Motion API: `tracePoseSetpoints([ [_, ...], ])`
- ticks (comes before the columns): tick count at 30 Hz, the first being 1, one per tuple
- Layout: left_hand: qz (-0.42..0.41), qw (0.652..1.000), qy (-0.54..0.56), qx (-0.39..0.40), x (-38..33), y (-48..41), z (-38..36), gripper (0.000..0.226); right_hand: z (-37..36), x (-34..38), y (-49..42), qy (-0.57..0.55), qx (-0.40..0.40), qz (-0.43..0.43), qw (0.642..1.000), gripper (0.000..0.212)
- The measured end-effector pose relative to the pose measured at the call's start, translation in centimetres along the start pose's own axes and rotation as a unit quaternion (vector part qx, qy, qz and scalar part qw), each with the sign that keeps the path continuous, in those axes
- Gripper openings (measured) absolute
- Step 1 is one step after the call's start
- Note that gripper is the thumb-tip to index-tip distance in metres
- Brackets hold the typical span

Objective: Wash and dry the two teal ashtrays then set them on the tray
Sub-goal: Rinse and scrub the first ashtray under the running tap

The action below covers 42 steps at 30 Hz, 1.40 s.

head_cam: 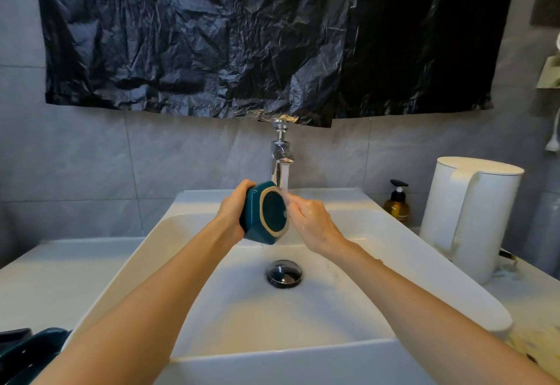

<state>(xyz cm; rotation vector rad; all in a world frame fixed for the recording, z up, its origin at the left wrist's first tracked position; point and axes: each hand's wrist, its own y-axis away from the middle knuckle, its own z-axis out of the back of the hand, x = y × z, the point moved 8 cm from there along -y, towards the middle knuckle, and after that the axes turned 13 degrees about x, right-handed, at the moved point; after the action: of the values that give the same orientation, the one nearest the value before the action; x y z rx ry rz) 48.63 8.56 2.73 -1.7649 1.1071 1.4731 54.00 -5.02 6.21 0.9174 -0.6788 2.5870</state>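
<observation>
Over the white sink (pixel 409 266), the left hand (pixel 231 212) grips a teal ashtray (pixel 266 213) on edge under the running faucet (pixel 280 157), its underside facing the wet right hand (pixel 312 222), whose loosely curled fingers touch its rim.

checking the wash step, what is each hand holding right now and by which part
The left hand grips the teal ashtray by its side wall, underside facing the camera. The right hand holds nothing; its fingers rub the ashtray's edge under the running tap.
</observation>
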Motion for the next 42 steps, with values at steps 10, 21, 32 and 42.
tracePoseSetpoints([
  [10,0.006,0.998,0.056,-0.012,0.1,-0.1,0.7,0.027,-0.3,-0.9,-0.2,-0.027,0.016,-0.022,0.999,0.042],
  [21,0.044,0.994,0.101,0.011,0.7,0.4,-0.5,0.022,-0.4,-1.0,-0.5,-0.088,-0.004,-0.034,0.996,0.041],
  [32,0.034,0.982,0.184,0.02,0.8,0.1,-1.0,0.021,0.1,-1.4,-0.4,-0.134,-0.03,-0.054,0.989,0.042],
  [42,0.002,0.978,0.208,-0.005,-0.4,0.4,0.5,0.022,-0.7,-0.6,-0.4,-0.145,0.0,-0.03,0.989,0.041],
])
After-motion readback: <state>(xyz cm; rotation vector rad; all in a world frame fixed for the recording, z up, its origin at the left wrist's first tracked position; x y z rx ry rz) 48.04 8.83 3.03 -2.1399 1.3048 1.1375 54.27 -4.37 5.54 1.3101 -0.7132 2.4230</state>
